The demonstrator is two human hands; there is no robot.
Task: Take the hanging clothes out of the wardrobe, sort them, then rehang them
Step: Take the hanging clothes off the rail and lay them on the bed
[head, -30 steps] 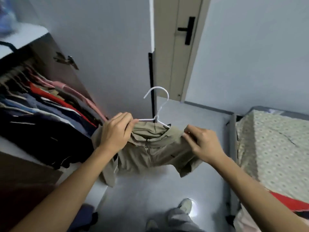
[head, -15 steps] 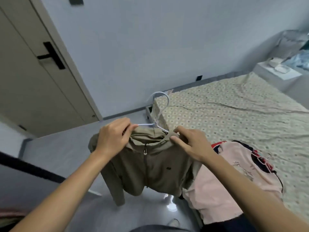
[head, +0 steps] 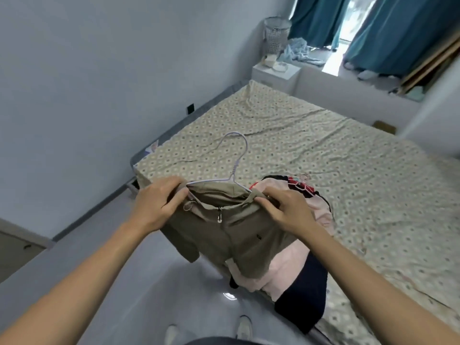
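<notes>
An olive zip-up jacket (head: 239, 235) hangs on a white wire hanger (head: 235, 158) in front of me, above the near corner of the bed. My left hand (head: 156, 202) grips the jacket's left shoulder together with the hanger's end. My right hand (head: 286, 210) pinches the right shoulder by the collar. Under the jacket, a pile of clothes lies on the bed: a pink garment (head: 293, 267), a dark navy one (head: 303, 300) hanging over the edge, and a red-trimmed piece (head: 302, 186) on a hanger. The wardrobe is out of view.
The bed (head: 311, 145) with a patterned sheet fills the right half. A white nightstand (head: 276, 73), a wire basket (head: 275, 33) and teal curtains (head: 388, 28) stand beyond it. Grey floor (head: 119, 257) lies at the left, with my shoes at the bottom edge.
I have turned right, away from the wardrobe and door, toward the bed. Both hands carried the jacket on its hanger over the pile on the bed.
</notes>
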